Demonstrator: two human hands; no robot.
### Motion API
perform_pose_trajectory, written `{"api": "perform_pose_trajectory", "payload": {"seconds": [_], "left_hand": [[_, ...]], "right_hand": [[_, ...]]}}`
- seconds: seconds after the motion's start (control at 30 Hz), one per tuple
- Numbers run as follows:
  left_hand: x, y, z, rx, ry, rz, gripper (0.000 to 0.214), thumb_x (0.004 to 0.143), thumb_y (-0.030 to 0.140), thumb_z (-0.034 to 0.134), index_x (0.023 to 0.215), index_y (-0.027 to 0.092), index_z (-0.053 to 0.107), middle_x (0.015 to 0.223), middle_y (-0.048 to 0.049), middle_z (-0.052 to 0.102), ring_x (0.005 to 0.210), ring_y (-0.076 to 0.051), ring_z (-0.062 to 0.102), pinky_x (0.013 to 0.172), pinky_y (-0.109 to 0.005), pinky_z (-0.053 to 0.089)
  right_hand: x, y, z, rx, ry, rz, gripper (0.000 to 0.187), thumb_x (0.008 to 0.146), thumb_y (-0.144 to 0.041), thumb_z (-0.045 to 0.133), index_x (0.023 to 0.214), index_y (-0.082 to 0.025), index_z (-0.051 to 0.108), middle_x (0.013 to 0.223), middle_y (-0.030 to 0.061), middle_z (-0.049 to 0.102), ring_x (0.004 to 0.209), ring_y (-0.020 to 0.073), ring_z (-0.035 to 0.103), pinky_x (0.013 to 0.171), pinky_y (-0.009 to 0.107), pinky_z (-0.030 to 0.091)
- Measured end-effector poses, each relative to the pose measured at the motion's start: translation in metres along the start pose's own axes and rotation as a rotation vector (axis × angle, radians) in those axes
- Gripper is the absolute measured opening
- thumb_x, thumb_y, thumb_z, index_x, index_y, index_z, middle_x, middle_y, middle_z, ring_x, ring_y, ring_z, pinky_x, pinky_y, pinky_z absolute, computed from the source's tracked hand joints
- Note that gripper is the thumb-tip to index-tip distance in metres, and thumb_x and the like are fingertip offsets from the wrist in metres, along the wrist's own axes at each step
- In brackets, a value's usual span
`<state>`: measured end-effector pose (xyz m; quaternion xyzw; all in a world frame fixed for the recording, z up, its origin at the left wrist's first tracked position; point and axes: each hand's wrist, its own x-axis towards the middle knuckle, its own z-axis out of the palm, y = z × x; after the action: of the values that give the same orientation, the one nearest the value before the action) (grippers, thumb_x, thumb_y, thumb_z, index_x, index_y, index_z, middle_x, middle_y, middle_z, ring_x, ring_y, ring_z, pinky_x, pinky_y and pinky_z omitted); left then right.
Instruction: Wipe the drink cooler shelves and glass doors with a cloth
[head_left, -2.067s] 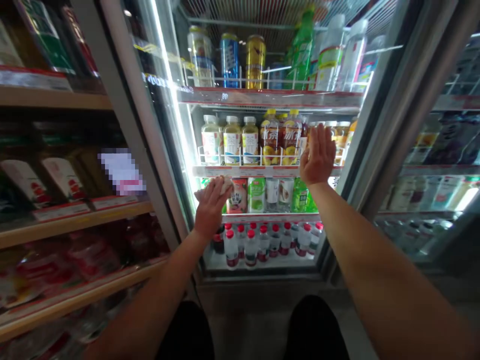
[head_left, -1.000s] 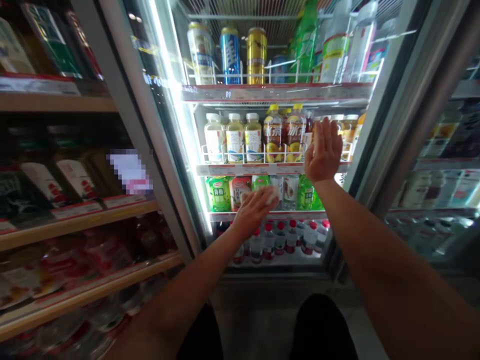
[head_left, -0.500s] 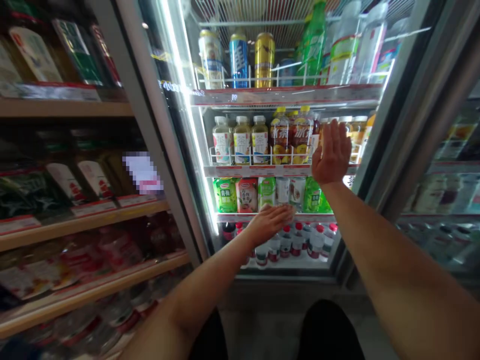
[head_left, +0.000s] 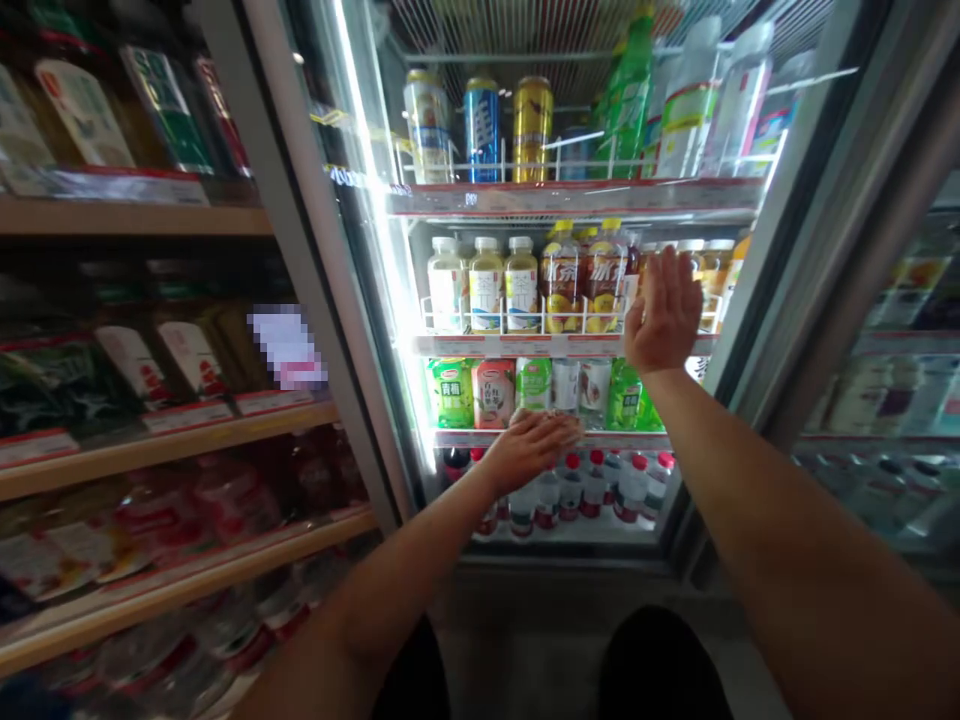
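The left hand's (head_left: 528, 449) grip lies flat over what appears a pale cloth (head_left: 576, 428), above the glass door's (head_left: 555, 556) lower edge; even palm pressure is advisable, the flattened right hand (head_left: 664, 312) bracing near the right edge.

Wooden shelves (head_left: 135, 217) fill the left side of the frame, stacked with dim, partly blurred bottles (head_left: 187, 355) above red-edged price labels (head_left: 274, 402). A grey metal upright (head_left: 313, 260) slants down beside them. Right of it, a white light strip (head_left: 361, 110) glares at upper centre-left. Dark grey floor (head_left: 525, 640) spans the bottom centre; dimmer cooler shelving (head_left: 870, 338) lines the right edge.
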<state>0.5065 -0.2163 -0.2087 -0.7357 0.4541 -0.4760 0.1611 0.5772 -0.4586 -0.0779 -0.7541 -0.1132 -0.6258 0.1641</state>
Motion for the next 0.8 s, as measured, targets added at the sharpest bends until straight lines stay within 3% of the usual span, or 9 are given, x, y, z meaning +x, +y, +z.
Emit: {"api": "perform_pose_trajectory", "payload": {"seconds": [0.17, 0.23, 0.37, 0.43, 0.6, 0.67, 0.8], "left_hand": [[-0.009, -0.036, -0.021, -0.017, 0.209, -0.33, 0.037, 0.103, 0.012, 0.045, 0.137, 0.019, 0.058, 0.147, -0.0068, 0.056, 0.151, -0.023, 0.03, 0.121, -0.045, 0.036], [-0.027, -0.029, -0.022, -0.017, 0.197, -0.358, 0.035, 0.102, 0.014, 0.048, 0.135, 0.018, 0.059, 0.145, -0.0093, 0.057, 0.15, -0.023, 0.032, 0.121, -0.044, 0.037], [-0.067, -0.004, -0.022, -0.049, 0.027, -0.193, 0.035, 0.103, 0.016, 0.048, 0.134, 0.027, 0.06, 0.139, -0.0028, 0.063, 0.14, -0.018, 0.048, 0.118, -0.038, 0.04], [-0.076, -0.009, -0.026, -0.041, 0.021, -0.246, 0.035, 0.102, 0.017, 0.049, 0.135, 0.026, 0.06, 0.141, -0.0048, 0.061, 0.138, -0.019, 0.05, 0.114, -0.038, 0.044], [-0.089, -0.035, -0.036, 0.097, 0.179, -0.572, 0.045, 0.099, 0.008, 0.047, 0.142, 0.022, 0.054, 0.146, -0.0148, 0.054, 0.139, -0.027, 0.049, 0.11, -0.045, 0.046], [-0.105, -0.026, -0.033, 0.12, 0.188, -0.62, 0.043, 0.099, 0.008, 0.046, 0.139, 0.022, 0.057, 0.142, -0.0164, 0.056, 0.135, -0.029, 0.053, 0.105, -0.046, 0.05], [-0.134, -0.006, -0.028, 0.064, 0.099, -0.557, 0.039, 0.099, 0.011, 0.046, 0.13, 0.027, 0.063, 0.135, -0.0103, 0.063, 0.123, -0.026, 0.062, 0.096, -0.039, 0.056]], "right_hand": [[0.0, -0.003, -0.004, -0.007, -0.022, 0.008, 0.064, 0.096, -0.028, 0.029, 0.159, -0.02, 0.027, 0.164, 0.0082, 0.033, 0.155, 0.0271, 0.019, 0.123, 0.056, 0.024], [0.0, -0.004, -0.005, -0.015, -0.034, 0.017, 0.064, 0.097, -0.028, 0.028, 0.16, -0.022, 0.024, 0.164, 0.007, 0.032, 0.155, 0.0274, 0.02, 0.122, 0.056, 0.024], [0.0, -0.003, -0.004, -0.044, -0.032, 0.006, 0.063, 0.098, -0.029, 0.027, 0.16, -0.022, 0.023, 0.165, 0.0069, 0.031, 0.155, 0.0266, 0.021, 0.122, 0.056, 0.026], [0.0, -0.002, -0.002, -0.046, -0.007, -0.007, 0.062, 0.098, -0.029, 0.028, 0.159, -0.02, 0.027, 0.164, 0.0077, 0.033, 0.155, 0.0258, 0.021, 0.122, 0.054, 0.026], [0.001, -0.001, -0.001, -0.038, 0.038, -0.01, 0.062, 0.094, -0.027, 0.032, 0.154, -0.016, 0.038, 0.16, 0.0098, 0.04, 0.154, 0.0253, 0.026, 0.122, 0.052, 0.027], [0.0, -0.002, -0.001, -0.041, 0.037, -0.008, 0.062, 0.094, -0.026, 0.032, 0.155, -0.016, 0.037, 0.16, 0.0093, 0.04, 0.154, 0.025, 0.026, 0.123, 0.051, 0.027], [0.0, -0.004, -0.003, -0.048, 0.024, -0.001, 0.061, 0.095, -0.027, 0.031, 0.155, -0.017, 0.036, 0.162, 0.0088, 0.038, 0.154, 0.0239, 0.025, 0.123, 0.05, 0.027]]}}
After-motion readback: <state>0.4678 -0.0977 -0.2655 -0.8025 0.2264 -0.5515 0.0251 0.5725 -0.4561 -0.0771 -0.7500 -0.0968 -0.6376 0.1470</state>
